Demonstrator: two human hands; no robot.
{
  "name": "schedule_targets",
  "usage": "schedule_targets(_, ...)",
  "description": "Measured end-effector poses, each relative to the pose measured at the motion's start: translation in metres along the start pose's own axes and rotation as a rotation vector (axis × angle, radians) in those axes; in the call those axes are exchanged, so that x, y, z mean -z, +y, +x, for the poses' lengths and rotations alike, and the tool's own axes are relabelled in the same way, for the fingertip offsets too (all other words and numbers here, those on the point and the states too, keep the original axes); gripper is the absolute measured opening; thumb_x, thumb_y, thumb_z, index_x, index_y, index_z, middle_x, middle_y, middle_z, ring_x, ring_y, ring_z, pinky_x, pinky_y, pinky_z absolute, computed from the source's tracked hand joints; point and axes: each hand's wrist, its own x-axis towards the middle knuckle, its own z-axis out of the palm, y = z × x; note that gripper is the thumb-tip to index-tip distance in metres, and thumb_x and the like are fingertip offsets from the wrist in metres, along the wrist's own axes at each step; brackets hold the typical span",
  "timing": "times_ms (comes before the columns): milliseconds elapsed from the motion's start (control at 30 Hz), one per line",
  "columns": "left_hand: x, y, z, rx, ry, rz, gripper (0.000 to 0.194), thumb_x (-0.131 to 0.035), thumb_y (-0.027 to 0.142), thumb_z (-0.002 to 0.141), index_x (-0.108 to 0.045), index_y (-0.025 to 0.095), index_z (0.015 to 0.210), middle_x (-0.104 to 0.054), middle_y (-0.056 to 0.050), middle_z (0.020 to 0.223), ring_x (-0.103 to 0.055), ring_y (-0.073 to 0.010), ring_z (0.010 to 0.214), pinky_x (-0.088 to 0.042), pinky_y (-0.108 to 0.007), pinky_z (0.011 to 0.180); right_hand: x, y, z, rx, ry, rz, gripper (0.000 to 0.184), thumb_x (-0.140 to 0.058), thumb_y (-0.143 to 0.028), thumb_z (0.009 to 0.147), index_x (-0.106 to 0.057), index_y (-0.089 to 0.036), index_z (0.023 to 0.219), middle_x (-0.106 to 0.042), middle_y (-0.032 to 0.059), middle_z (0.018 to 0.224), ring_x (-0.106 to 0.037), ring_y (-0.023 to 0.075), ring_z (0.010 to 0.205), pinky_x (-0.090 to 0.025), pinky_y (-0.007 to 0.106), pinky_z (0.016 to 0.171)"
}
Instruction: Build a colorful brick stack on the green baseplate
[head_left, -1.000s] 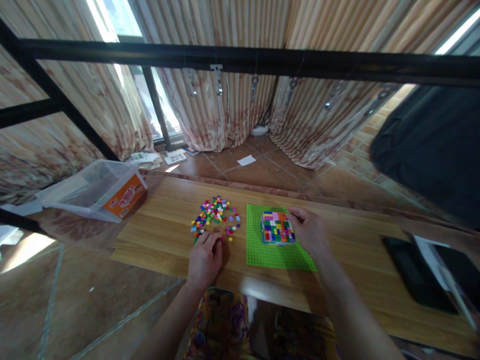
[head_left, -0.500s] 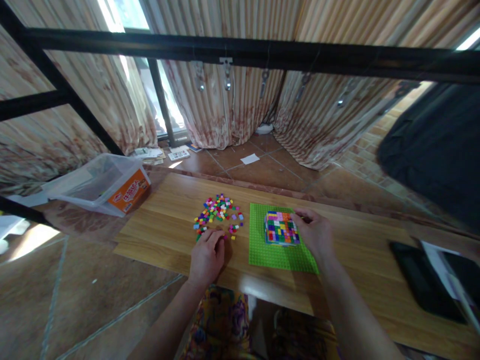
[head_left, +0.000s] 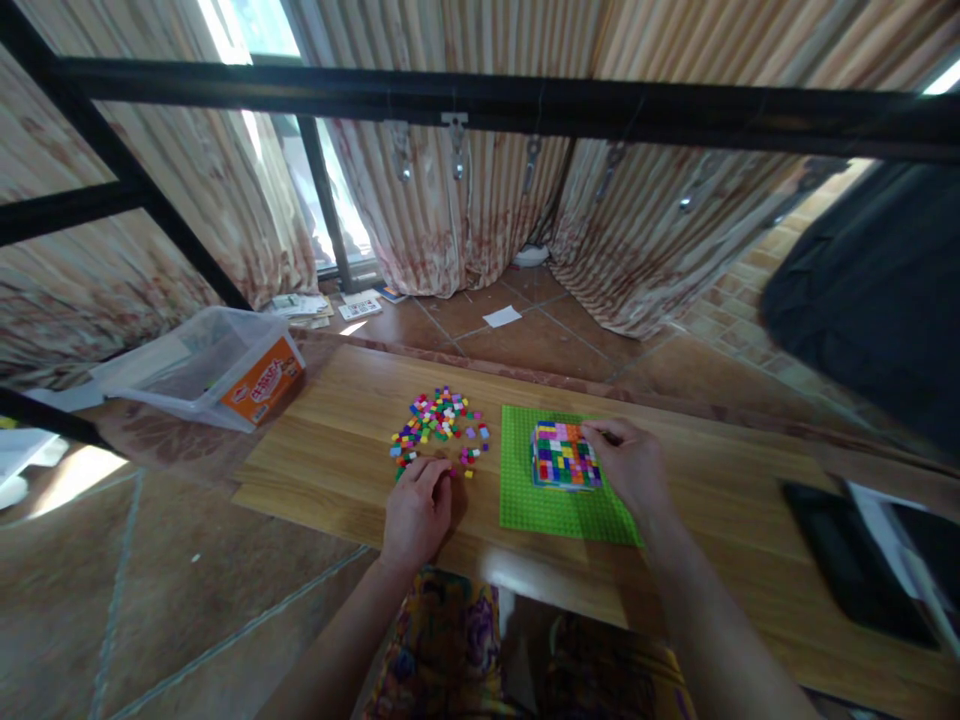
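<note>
A block built of small multicoloured toy bricks (head_left: pixel 564 456) stands on a green studded baseplate (head_left: pixel 517 510). At the block's far right corner is my right hand (head_left: pixel 628 462), its thumb and fingers pinched together; whatever they hold is hidden. Left of the baseplate, loose toy bricks (head_left: pixel 441 412) lie scattered in a pile on the wooden table. My left hand (head_left: pixel 417 505) rests at the near edge of this pile with curled, closed fingers. A few bricks lie close to its fingertips, and I cannot make out what is between them.
A clear plastic bin (head_left: pixel 202 375) with an orange label stands beyond the table's left end. Dark flat objects and white paper (head_left: pixel 874 520) lie on the wooden table (head_left: pixel 315 450) at the right. A black metal bar (head_left: pixel 480 98) crosses above, with clips hanging below it.
The whole view has shifted slightly. Both hands stay in nearly the same places, the right at the block's corner and the left by the loose bricks.
</note>
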Motion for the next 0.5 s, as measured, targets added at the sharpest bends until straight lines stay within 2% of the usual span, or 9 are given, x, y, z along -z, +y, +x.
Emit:
schedule_targets(133,-0.002,0.000,-0.001,0.006,0.017,-0.019,0.017,-0.052,0.017,0.092,-0.064,0.022,0.102,-0.069,-0.004,0.100,-0.065,-0.0177,0.094,-0.053,-0.031,0.085,0.003,-0.001,0.000,0.015,-0.023,-0.008,0.029,-0.060,-0.041,0.077,-0.078,-0.018,0.080,-0.077,0.0083,0.085,-0.069,0.0217,0.077,-0.052,0.030,0.071)
schedule_targets(267,-0.001,0.001,-0.002,0.017,0.074,-0.094,0.018,-0.050,0.013,0.091,-0.064,0.021,0.099,-0.069,-0.004,0.097,-0.065,-0.0161,0.092,-0.053,-0.029,0.085,0.005,-0.008,-0.008,0.066,0.089,-0.038,0.030,-0.059,-0.042,0.081,-0.077,-0.018,0.082,-0.076,0.0080,0.083,-0.068,0.0214,0.074,-0.052,0.031,0.071)
schedule_targets(367,0.002,0.001,-0.002,0.044,0.159,-0.158,0.020,-0.048,0.009,0.089,-0.064,0.020,0.095,-0.069,-0.004,0.092,-0.065,-0.0150,0.089,-0.053,-0.027,0.082,0.000,-0.025,-0.023,0.131,0.141,0.014,0.030,-0.060,-0.044,0.084,-0.076,-0.018,0.085,-0.075,0.0071,0.084,-0.067,0.0210,0.074,-0.052,0.032,0.070)
schedule_targets(433,0.005,0.001,-0.002,0.086,0.218,-0.189,0.021,-0.047,0.007,0.087,-0.064,0.020,0.091,-0.067,-0.003,0.087,-0.064,-0.0145,0.085,-0.052,-0.026,0.078,-0.009,-0.042,-0.036,0.209,0.062,0.075,0.029,-0.059,-0.043,0.087,-0.075,-0.020,0.088,-0.074,0.0063,0.088,-0.067,0.0204,0.078,-0.052,0.032,0.073)
schedule_targets(500,0.006,0.002,-0.003,0.127,0.283,-0.225,0.020,-0.047,0.007,0.085,-0.063,0.020,0.088,-0.065,-0.002,0.085,-0.063,-0.0141,0.082,-0.052,-0.026,0.076,-0.021,-0.059,-0.050,0.308,-0.080,0.125,0.026,-0.056,-0.040,0.090,-0.075,-0.021,0.090,-0.073,0.0059,0.092,-0.067,0.0198,0.083,-0.052,0.032,0.076)
